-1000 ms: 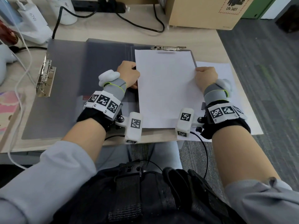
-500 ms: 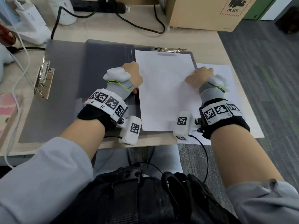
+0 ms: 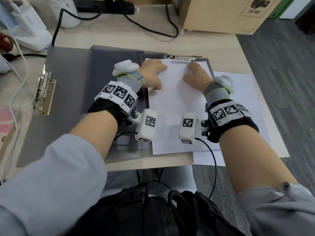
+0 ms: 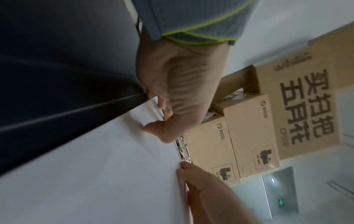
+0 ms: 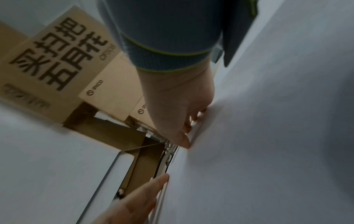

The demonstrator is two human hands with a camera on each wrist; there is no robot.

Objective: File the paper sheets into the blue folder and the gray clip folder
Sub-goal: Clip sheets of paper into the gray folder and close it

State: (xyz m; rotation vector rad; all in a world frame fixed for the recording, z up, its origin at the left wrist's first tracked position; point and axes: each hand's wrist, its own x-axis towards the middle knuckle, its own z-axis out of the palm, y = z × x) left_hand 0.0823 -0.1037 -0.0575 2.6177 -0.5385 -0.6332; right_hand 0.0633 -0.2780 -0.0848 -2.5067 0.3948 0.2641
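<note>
The gray clip folder [image 3: 68,99] lies open on the desk. White paper sheets [image 3: 177,108] lie on its right panel, with their top edge at the metal clip [image 3: 182,57]. My left hand [image 3: 158,74] rests on the sheets' top left corner with fingers spread and its thumb pressing the paper. My right hand [image 3: 190,70] touches the top edge just below the clip with its fingertips. The left wrist view shows the left hand [image 4: 164,109] at the stack's edge. In the right wrist view the right hand [image 5: 184,121] sits beside the clip [image 5: 168,153].
A second metal clip [image 3: 42,92] sits on the folder's left cover. A loose white sheet [image 3: 242,92] lies under the folder's right side and overhangs the desk edge. Cardboard boxes [image 3: 221,14], black cables [image 3: 148,29] and a white device [image 3: 29,26] line the back.
Both hands have slid from the sheets' side edges up to the top edge near the clip. The sheets lie about where they were.
</note>
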